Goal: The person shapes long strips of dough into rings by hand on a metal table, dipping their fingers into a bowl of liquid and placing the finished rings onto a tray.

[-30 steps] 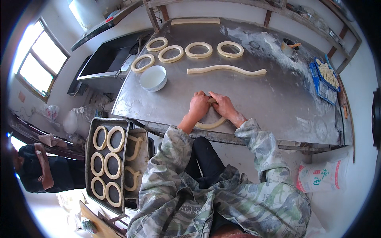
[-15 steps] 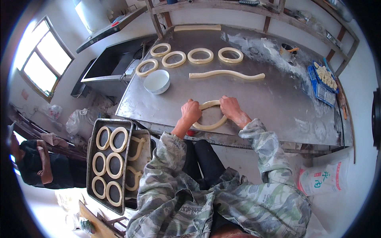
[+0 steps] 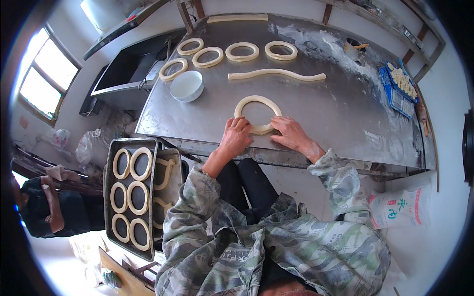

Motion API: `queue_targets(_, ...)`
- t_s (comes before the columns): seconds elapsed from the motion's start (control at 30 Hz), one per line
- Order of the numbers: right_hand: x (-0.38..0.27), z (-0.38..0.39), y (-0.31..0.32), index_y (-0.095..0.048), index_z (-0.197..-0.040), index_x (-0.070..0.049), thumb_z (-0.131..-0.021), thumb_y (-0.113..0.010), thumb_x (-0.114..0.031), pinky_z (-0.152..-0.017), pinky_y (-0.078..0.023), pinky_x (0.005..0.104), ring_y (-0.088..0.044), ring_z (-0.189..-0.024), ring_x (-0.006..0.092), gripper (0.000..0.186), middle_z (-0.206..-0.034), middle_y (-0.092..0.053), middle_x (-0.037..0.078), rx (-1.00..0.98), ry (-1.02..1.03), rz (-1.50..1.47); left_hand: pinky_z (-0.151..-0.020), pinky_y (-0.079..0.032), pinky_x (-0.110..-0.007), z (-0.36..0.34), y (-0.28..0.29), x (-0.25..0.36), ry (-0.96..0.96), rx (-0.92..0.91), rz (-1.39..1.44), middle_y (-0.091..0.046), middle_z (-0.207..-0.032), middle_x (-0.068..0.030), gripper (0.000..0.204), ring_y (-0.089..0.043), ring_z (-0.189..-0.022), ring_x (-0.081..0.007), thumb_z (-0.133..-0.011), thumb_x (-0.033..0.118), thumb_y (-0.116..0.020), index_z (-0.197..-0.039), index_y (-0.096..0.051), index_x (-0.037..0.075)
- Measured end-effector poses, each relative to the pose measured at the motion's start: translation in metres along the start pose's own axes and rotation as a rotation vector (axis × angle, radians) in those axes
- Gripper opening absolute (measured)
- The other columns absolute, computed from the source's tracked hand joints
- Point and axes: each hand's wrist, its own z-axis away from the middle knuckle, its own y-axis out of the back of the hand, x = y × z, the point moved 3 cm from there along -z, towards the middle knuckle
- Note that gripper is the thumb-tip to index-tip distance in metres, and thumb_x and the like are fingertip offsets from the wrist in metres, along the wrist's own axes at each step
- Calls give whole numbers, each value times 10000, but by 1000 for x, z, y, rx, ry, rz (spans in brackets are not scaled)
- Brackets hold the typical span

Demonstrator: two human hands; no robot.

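Note:
A large dough ring lies on the metal worktable in front of me. My left hand grips its near left side, fingers curled over the dough. On the near right side my right hand holds the ring with its fingers bent and thumb toward me. The fingers partly cover the ring's near part. Beyond it lies a wavy dough rope. A white bowl stands to the left, close to several finished dough rings.
Left of me, a dark tray with dough rings overlaps another tray. A blue scale bearing dough pieces, a rolling pin and a metal can are at the right. A person stands at the left.
Both hands have gone from the ring's far side to its near side. The ring now reaches farther from me and shows a rounder far curve. The whole view has shifted slightly.

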Motion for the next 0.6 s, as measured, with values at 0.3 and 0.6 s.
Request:
queue_targets(0.3,6,-28,-44,-708,-1105,-19,-854,-673,-204,-879,-543,412,-669,-1019,335,314,-1137,-703,141,-101,-181,-189,-933,-469,-419,-11,-13,-11,-29,-11,76,-626,-921,-51,157,-620,-946,-259,-815,128,-668,-955,-725,88)
queue_targets(0.6,-2,-25,-48,-634,-844,-22,-890,-561,-113,-746,-541,468,-663,-868,371,125,-900,-654,151,-39,-6,-74,-950,-466,-418,-5,-16,-6,-106,6,-12,-591,-944,-88,181,-604,-958,-277,-838,103,-616,-989,-690,39)
